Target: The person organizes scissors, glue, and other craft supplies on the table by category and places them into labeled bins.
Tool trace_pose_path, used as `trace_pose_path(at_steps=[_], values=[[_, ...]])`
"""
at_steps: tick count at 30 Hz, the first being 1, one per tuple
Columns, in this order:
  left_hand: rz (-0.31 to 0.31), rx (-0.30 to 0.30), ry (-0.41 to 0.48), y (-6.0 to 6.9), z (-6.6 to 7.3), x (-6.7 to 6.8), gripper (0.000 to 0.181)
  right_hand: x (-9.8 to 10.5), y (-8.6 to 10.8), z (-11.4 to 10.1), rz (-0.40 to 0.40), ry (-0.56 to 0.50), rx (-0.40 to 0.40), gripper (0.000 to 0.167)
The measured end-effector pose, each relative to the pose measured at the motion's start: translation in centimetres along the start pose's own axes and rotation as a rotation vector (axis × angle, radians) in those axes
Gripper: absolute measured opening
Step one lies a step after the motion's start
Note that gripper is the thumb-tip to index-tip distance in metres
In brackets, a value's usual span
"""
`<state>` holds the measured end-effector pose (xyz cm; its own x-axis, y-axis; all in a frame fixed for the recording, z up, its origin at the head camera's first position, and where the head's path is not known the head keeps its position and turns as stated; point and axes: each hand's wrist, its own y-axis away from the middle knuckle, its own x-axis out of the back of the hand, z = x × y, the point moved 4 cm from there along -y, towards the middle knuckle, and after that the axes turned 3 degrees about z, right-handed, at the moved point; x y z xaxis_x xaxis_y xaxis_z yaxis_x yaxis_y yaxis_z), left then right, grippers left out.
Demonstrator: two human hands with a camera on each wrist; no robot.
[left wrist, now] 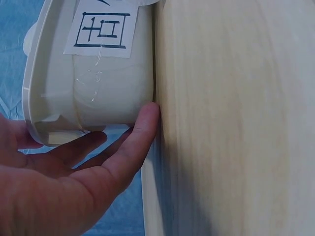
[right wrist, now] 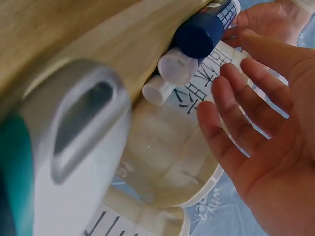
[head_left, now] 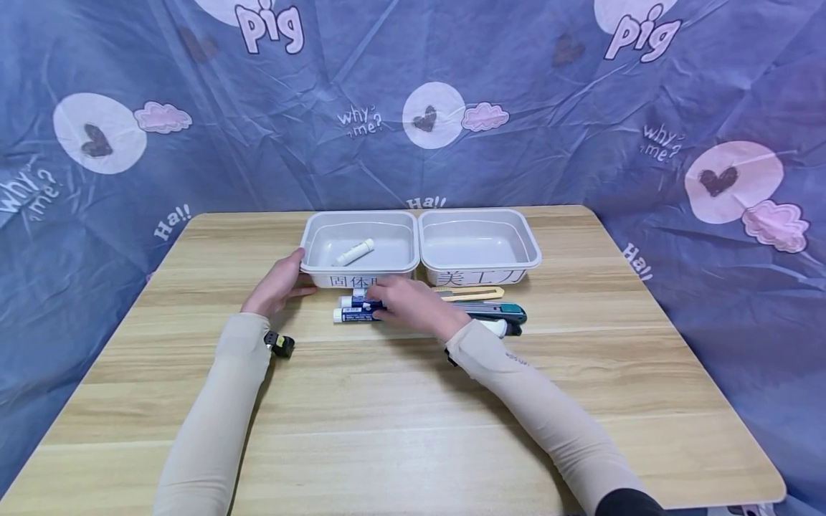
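Observation:
My left hand (head_left: pixel 276 287) touches the left end of the left white plastic box (head_left: pixel 360 218), fingers nearly straight along its side and rim. In that box lies one white glue stick (head_left: pixel 355 252). My right hand (head_left: pixel 413 304) hovers over several blue glue sticks with white caps (head_left: pixel 357 315), lying side by side in front of the box. The right wrist view shows its fingers spread, holding nothing, near a blue glue stick (right wrist: pixel 199 34). Under the right forearm lie a yellow box cutter (head_left: pixel 474 293), a dark green utility knife (head_left: pixel 500 310) and a white-and-black cutter (head_left: pixel 497 328), partly hidden.
A second white box (head_left: pixel 479 217) stands against the first on its right, with a paper label (head_left: pixel 474 277) on its front. Both boxes sit near the back edge of the wooden table (head_left: pixel 361 430). A blue printed cloth (head_left: pixel 323 165) hangs behind and beside it.

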<state>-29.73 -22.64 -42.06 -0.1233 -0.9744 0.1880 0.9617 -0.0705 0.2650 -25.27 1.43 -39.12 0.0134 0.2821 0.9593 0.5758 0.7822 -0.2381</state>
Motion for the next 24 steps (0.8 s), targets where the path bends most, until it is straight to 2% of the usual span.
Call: trace_pose_path(at_steps=[9,24], values=[[0.005,0.003,-0.004,0.0,0.0,0.1,0.066,-0.9,0.2,-0.9,-0.122,0.05,-0.044,0.029],[0.001,-0.009,0.006,0.1,0.0,0.0,0.067,-1.4,0.3,-1.4,-0.107,0.029,-0.021,0.022]])
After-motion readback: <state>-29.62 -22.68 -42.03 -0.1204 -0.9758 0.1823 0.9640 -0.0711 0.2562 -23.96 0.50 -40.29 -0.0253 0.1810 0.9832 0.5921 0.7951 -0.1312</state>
